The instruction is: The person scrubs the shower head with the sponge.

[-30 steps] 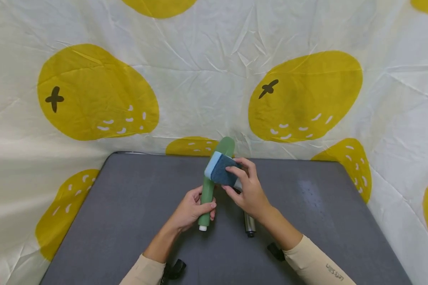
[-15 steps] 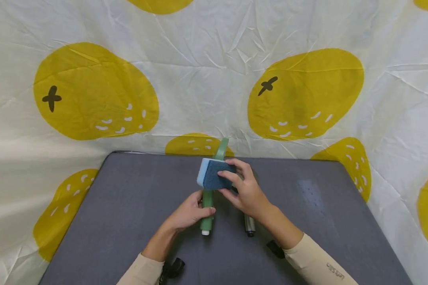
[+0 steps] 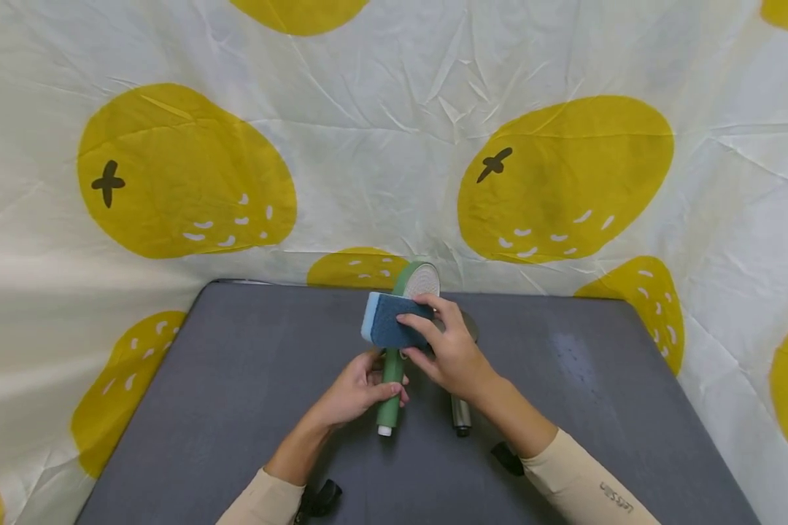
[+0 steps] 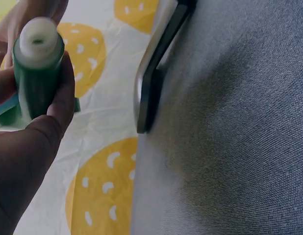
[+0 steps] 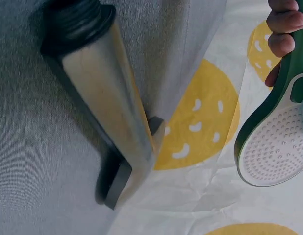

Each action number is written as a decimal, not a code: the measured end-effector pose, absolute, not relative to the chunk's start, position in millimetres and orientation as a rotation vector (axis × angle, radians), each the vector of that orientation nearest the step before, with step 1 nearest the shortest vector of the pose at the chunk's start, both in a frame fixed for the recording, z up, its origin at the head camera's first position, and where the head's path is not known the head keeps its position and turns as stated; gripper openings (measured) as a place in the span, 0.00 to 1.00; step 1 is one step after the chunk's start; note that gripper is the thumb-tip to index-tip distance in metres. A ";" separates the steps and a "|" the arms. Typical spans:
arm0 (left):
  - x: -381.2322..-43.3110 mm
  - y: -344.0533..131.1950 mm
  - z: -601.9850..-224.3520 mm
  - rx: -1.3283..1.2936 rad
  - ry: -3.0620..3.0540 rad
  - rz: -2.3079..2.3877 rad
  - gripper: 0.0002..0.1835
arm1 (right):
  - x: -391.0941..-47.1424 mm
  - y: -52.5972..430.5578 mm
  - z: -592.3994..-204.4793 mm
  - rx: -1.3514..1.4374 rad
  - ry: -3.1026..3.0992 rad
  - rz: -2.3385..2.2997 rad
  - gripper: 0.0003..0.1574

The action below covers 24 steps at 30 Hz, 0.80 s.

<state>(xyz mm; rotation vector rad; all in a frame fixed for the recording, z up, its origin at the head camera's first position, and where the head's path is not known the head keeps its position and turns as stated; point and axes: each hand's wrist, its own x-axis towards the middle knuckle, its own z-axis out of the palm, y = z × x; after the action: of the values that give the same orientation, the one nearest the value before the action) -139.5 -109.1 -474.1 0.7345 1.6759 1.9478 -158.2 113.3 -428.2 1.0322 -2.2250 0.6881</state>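
My left hand (image 3: 354, 388) grips the handle of a green shower head (image 3: 389, 410), its white connector end pointing toward me. In the right wrist view the white nozzle face (image 5: 271, 147) shows, dotted with small bumps. Between thumb and fingers, my right hand (image 3: 458, 351) pinches a sponge (image 3: 389, 321), dark blue on one side and light blue on the other. The sponge lies across the neck of the shower head in the head view and hides that part. A second shower head, silver (image 3: 460, 415), lies on the table below my right hand, partly covered by it.
A dark grey table (image 3: 269, 343) spreads beneath both hands. Behind it hangs a white cloth (image 3: 374, 168) printed with large yellow fruit. Black wrist pieces (image 3: 325, 497) sit by the sleeves.
The green shower head has turned in my left hand, first edge-on, and now its white nozzle face shows. The sponge has shifted slightly left and down along it.
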 end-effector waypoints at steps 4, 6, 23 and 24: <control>-139.6 -109.0 -475.2 0.711 1.626 1.998 0.40 | -161.7 118.2 -423.4 0.997 -2.236 0.652 0.41; -139.4 -109.5 -476.0 0.697 1.610 2.019 0.40 | -164.9 120.6 -418.9 0.977 -2.232 0.650 0.42; -141.3 -112.5 -477.0 0.613 1.532 2.012 0.38 | -196.9 133.4 -379.4 0.799 -2.201 0.845 0.39; -141.1 -112.2 -477.3 0.611 1.547 2.007 0.37 | -197.0 132.6 -379.3 0.802 -2.201 0.848 0.38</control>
<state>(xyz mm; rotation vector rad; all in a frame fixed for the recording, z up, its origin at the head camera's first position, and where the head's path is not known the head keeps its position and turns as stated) -141.1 -112.2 -477.3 0.6114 1.5472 2.0071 -197.0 132.6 -379.3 0.8020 -2.2010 0.8477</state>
